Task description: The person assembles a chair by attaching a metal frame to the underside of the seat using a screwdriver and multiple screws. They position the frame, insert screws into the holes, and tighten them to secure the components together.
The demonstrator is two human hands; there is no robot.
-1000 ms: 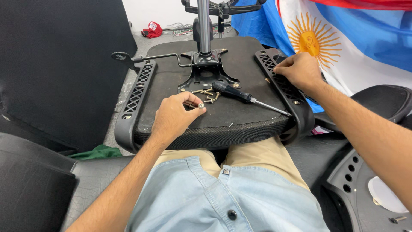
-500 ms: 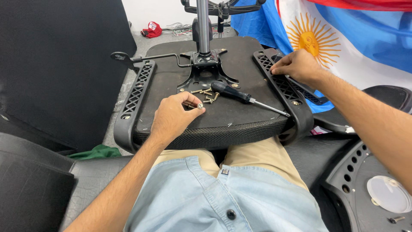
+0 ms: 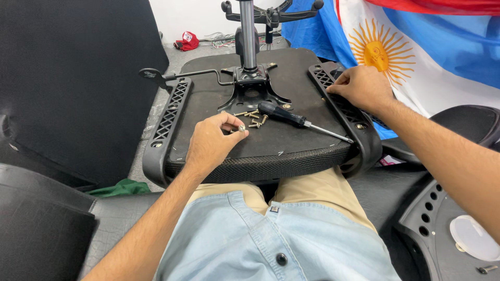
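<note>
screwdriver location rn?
Head view: the screwdriver lies on the upturned seat base, centre-right, tip toward the right rail, just right of the loose screws and between the two hands.

Upturned black office-chair seat point(image 3: 291, 140) with black lattice-patterned plastic side brackets point(image 3: 169, 117), carrying brass-coloured screws point(image 3: 252, 118) and a black-handled, silver-shafted screwdriver point(image 3: 299, 120) beside its black metal mechanism plate point(image 3: 250, 86). Behind the seat, a light-blue-and-white striped flag with a golden sun point(image 3: 385, 54); below it, pale-blue shirt fabric point(image 3: 276, 244) over tan trousers point(image 3: 317, 195).
</note>
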